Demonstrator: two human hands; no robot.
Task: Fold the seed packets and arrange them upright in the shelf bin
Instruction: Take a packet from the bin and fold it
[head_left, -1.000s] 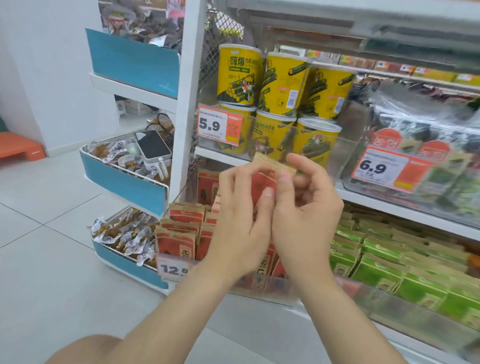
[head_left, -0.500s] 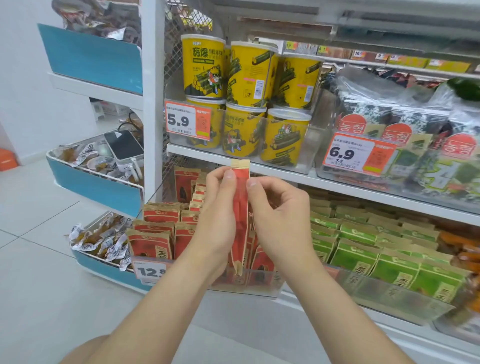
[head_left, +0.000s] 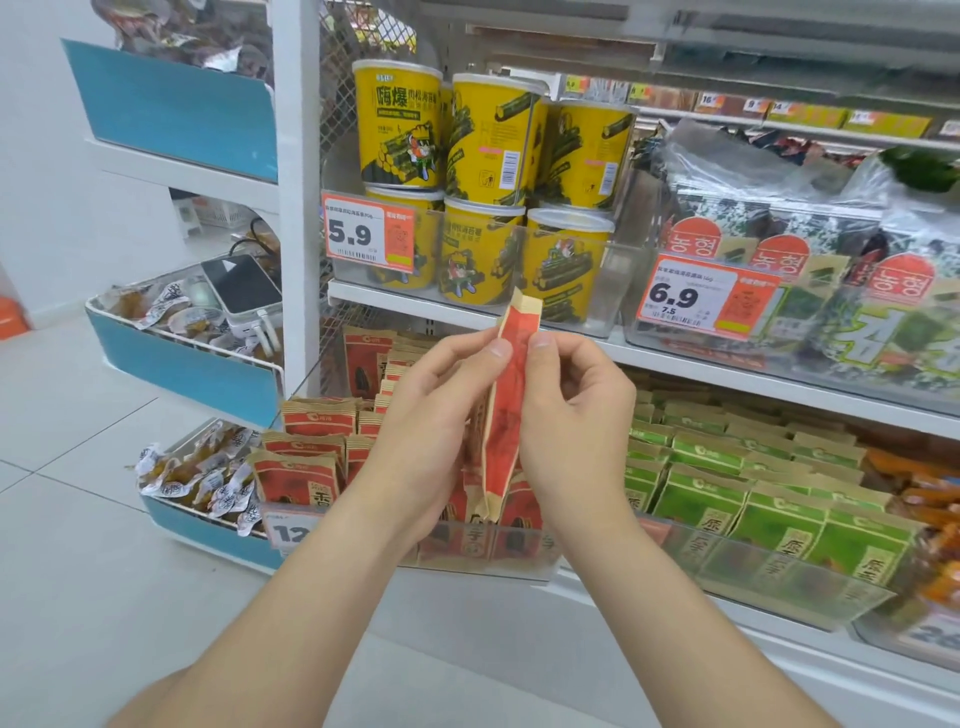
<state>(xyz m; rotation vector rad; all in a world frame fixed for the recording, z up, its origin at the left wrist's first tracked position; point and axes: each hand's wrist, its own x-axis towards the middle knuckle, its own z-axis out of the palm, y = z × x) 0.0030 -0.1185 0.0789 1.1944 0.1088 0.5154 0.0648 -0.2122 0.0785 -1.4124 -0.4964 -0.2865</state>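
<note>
Shop shelving (head_left: 675, 361) behind, seed packets (head_left: 296, 478) already upright in the shelf bin (head_left: 519, 558), one more packet (head_left: 511, 405) pinched between left hand (head_left: 431, 415) and right hand (head_left: 576, 415), mid-fold, not yet placed.

The left hand (head_left: 428, 421) and right hand (head_left: 576, 415) were bare, and both forearms (head_left: 311, 597) ran bare to the lower edge of view; the thumbnails (head_left: 540, 340) were short and plain.

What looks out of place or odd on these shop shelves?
A phone-like gadget lies among wrapped snacks in the blue side bin; it hardly looks like stock. The left hand and right hand pinch a folded red packet; the shelved red packets and green packets stand tidy.
</note>
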